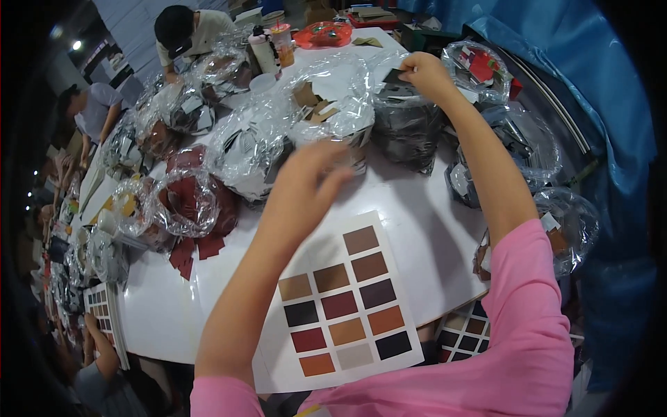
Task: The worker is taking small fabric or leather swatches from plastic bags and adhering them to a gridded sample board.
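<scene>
My right hand point(422, 73) reaches out over a clear bag of dark pieces point(406, 128). It pinches a small dark swatch point(394, 76) between thumb and fingers. Nearer to me, my left hand point(313, 179) is blurred, its thumb spread from the fingers, with nothing visible in it. It hovers in front of a clear bag holding brown and white pieces point(321, 115). Below my forearms lies a white sample card point(361, 309) with rows of coloured rectangles in brown, black, red, orange and grey. My left forearm covers part of its left side.
Clear bags of grey pieces point(246, 149) and dark red pieces point(187, 201) crowd the white table point(163, 306). More bags point(521, 142) stand at the right edge beside a blue curtain point(583, 76). A bottle point(262, 52) and drink cup point(283, 45) stand behind. Other people work at far left.
</scene>
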{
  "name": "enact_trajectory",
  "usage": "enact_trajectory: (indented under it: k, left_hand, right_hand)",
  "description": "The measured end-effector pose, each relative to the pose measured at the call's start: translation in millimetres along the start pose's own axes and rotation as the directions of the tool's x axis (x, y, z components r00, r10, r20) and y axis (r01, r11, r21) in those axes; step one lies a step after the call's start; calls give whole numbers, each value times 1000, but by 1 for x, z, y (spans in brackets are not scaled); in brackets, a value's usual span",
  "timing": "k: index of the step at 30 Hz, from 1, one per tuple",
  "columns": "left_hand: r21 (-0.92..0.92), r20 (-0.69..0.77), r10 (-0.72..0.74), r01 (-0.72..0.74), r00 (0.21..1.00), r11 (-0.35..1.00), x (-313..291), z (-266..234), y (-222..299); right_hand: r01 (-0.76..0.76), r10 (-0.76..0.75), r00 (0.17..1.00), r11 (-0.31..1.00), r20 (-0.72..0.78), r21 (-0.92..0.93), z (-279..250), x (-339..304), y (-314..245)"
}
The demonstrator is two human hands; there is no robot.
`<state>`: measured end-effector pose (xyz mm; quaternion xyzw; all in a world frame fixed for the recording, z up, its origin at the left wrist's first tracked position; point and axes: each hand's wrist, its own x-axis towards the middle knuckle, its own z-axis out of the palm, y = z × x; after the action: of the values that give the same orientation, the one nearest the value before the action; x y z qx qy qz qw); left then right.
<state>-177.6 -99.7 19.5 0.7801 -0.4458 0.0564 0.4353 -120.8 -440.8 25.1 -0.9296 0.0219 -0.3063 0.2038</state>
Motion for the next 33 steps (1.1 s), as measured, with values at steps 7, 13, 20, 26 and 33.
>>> enact_trajectory:
  k: [7, 13, 20, 26, 33]
  left_hand:
    - [-227, -212, -167, 118, 963, 967, 81, 23, -23]
    - [-463, -110, -434, 340, 894, 819, 7, -11, -53]
    - [-290, -91, -750, 703, 655, 649, -139, -14, -106]
    - [-278, -100, -829, 785, 550, 554, -167, 7, -85]
    - [-222, -95, -844, 815, 528, 535, -169, 4, -82]
  right_hand:
    - [183, -360, 841, 892, 404, 414, -23, -13, -113]
    - [-356, 358, 928, 934, 105, -36, -67, 38, 108]
    - [-192, 351, 892, 864, 284, -466, -38, 12, 223]
    - [-358, 417, 909, 755, -19, -550, -35, 1, 166]
    - [-372, 309, 928, 808, -210, -457, -59, -5, 158]
